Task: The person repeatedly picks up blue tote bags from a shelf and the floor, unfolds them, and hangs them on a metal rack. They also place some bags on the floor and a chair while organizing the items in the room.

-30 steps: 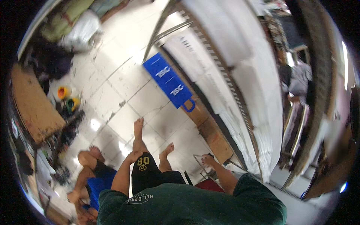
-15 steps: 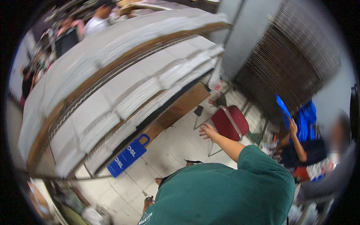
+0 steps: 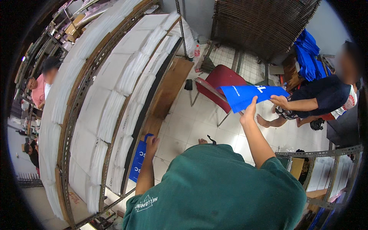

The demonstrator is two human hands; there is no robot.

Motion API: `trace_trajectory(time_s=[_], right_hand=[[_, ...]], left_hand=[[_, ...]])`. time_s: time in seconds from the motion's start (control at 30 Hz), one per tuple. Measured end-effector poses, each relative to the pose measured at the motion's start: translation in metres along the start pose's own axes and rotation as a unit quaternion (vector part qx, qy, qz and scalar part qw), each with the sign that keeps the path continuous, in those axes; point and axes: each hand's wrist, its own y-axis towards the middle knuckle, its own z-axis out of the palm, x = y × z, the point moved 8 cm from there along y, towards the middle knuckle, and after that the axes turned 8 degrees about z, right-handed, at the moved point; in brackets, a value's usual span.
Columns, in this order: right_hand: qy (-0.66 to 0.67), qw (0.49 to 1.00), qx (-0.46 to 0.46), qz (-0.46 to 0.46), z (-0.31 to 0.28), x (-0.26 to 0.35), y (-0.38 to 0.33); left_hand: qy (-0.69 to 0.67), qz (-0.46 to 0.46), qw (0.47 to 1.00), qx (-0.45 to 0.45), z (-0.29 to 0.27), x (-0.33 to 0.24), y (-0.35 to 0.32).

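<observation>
My right hand reaches forward and pinches the lower edge of a flat blue bag with white print. The bag's other end is in the hand of a person at the right. My left hand is at the left with its fingers curled, just in front of the handle of a second blue bag. That bag stands upright beside the shelf's lower side, partly hidden by my left forearm. Whether my left fingers touch its handle, or hold anything else, is hidden.
A metal shelf stacked with white packs fills the left. A red chair stands ahead on white tiles. Beyond are a dark wire rack and a blue heap. Another shelf stands at lower right. People are beyond the left shelf.
My view has turned right. My right hand, empty before, now grips the bag held out by the other person. My left hand has risen beside the standing blue bag.
</observation>
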Motion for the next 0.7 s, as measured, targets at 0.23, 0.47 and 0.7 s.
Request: trace_trajectory(time_s=[0.23,0.47,0.7], right_hand=[[0.029,0.987,0.118,-0.103,0.028,0.018,0.004],[-0.076,0.931,0.356,-0.021,0.15,-0.07,-0.081],[-0.068,0.802,0.471,0.362,0.157,-0.141,-0.05]], left_hand=[[-0.247,-0.012,0.956,0.159,0.066,-0.315,0.032],[-0.441,0.11,0.89,0.038,0.012,-0.439,0.041],[-0.374,-0.018,0.903,-0.209,-0.016,-0.319,-0.068]])
